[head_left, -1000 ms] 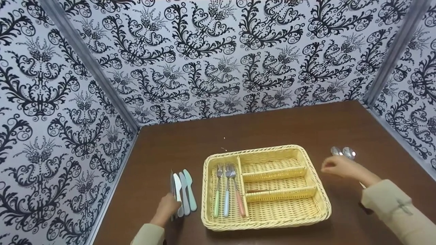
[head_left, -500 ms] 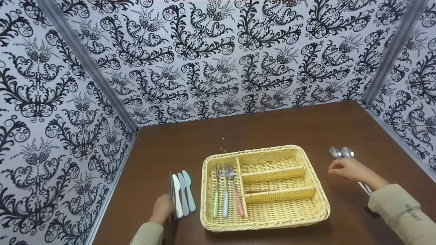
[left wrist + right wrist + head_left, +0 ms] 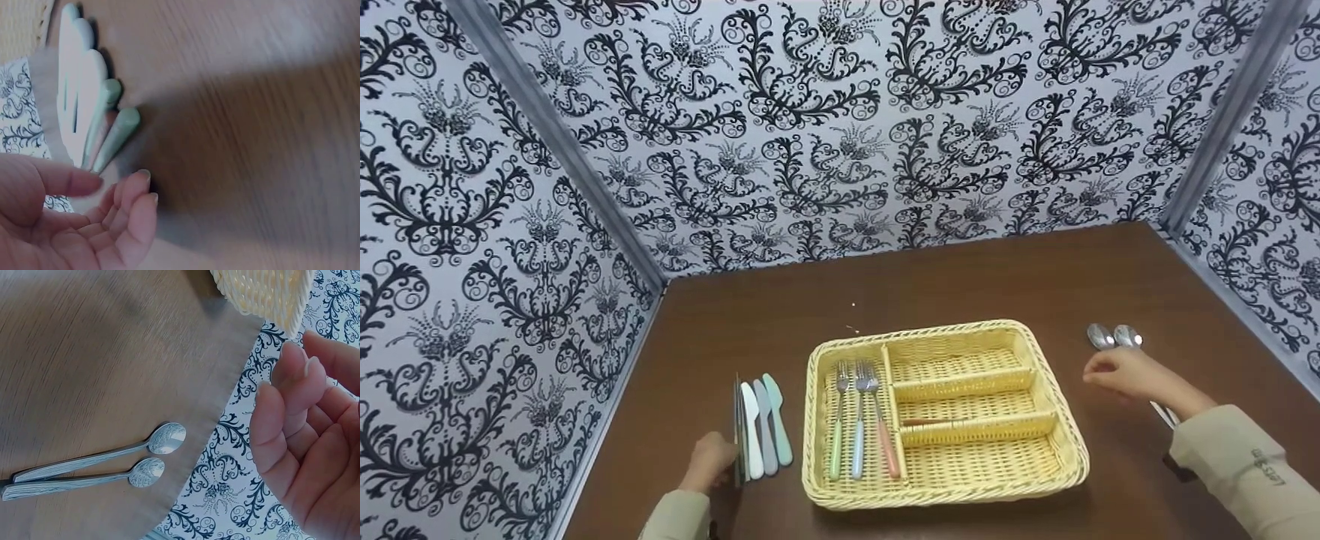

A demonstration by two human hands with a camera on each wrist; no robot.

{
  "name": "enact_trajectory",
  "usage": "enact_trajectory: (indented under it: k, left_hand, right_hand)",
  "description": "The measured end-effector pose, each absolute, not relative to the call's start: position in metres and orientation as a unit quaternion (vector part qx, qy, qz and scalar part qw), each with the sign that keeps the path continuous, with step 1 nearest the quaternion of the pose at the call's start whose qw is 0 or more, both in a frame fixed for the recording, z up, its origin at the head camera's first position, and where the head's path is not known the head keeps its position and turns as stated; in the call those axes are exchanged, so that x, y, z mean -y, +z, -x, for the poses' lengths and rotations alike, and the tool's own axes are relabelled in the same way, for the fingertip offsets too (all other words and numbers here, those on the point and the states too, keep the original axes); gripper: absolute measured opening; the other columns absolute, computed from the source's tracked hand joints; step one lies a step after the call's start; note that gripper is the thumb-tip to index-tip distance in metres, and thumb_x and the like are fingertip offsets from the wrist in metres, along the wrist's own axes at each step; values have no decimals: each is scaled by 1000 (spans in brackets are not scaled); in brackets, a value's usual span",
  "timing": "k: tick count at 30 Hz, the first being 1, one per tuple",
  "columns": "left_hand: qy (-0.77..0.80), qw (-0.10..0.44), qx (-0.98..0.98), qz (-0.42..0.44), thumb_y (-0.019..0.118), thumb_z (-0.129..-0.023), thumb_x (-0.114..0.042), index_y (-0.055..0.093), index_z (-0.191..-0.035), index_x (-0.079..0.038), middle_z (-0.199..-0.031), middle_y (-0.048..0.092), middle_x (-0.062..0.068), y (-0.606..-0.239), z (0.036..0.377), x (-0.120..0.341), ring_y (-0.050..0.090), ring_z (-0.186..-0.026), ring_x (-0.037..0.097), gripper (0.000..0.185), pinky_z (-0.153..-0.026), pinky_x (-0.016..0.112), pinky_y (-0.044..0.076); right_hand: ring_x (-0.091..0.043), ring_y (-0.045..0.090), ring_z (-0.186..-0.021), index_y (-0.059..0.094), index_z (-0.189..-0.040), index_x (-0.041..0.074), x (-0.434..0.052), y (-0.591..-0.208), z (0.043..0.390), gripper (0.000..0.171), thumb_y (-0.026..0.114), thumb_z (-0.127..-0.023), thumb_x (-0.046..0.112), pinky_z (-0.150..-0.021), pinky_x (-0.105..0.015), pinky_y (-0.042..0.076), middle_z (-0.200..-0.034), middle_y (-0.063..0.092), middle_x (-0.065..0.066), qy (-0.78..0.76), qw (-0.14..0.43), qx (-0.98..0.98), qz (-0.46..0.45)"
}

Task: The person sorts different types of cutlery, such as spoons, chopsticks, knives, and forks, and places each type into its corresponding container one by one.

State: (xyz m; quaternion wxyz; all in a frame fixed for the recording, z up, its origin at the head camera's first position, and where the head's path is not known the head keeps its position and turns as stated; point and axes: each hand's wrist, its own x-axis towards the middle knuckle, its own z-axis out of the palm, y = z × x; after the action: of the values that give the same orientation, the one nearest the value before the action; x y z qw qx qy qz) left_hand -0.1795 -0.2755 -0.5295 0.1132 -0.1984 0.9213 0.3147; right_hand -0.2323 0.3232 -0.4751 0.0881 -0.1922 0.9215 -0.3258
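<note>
Knives with pastel handles [image 3: 761, 427] lie side by side at lower left of the head view, left hand [image 3: 711, 463] loosely curled, empty, at their handle ends. Right hand [image 3: 1125, 373], relaxed and empty, hovers near two patterned steel spoons [image 3: 95, 469], right of the yellow wicker tray [image 3: 997, 480]. Sleeve print unreadable.
</note>
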Motion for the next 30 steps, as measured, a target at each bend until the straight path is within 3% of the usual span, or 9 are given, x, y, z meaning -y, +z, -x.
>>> enact_trajectory:
  k: [6,15,21,30]
  left_hand:
    - [319,103,-926,176,46,-83,-2,45,-60,-4,-54,47,7,-528,179,270,50,-47,19,23,-41,29,42]
    - [306,109,-930,172,49,-87,-4,54,-70,7,-62,55,17,-524,182,264,59,-53,27,21,-48,37,51]
    - [304,106,-932,168,51,-83,1,54,-75,14,-65,56,22,-525,185,263,61,-53,31,16,-48,38,53]
    - [333,104,-923,165,54,-79,2,51,-72,9,-67,52,18,-528,184,268,59,-57,30,10,-49,40,52]
  right_hand:
    - [-9,44,-39,61,-82,-3,-324,-475,233,12,60,-84,8,-38,-24,39,-53,46,2,-327,93,-922,186]
    - [-7,47,-43,62,-80,-3,-323,-472,234,11,62,-81,8,-42,-23,40,-57,54,-1,-308,68,-927,203]
    - [-7,47,-44,62,-80,-3,-322,-474,234,12,62,-80,9,-42,-23,40,-64,59,-3,-301,72,-928,209]
    - [-7,49,-49,63,-81,-3,-321,-473,235,13,63,-79,10,-46,-23,42,-72,63,-5,-290,66,-931,214]
